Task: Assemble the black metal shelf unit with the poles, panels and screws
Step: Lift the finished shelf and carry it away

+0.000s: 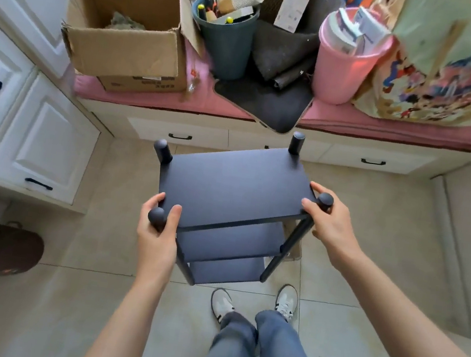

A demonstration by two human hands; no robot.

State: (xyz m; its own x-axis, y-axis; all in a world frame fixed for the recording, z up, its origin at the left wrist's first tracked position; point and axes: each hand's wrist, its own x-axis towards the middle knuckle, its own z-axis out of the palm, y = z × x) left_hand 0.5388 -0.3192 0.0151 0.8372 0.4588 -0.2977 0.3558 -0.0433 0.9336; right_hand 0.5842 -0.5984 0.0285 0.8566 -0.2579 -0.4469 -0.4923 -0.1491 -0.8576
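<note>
The left hand (157, 235) grasps the shelf unit (233, 196) at its near-left pole (157, 218) (three panels fitted). The right hand (332, 220) grasps the near-right pole (325, 201)

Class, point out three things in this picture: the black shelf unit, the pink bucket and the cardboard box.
shelf unit (236, 184), head view, middle of the top panel.
pink bucket (340, 74), head view, front of its outer wall.
cardboard box (124, 53), head view, near side wall.
</note>
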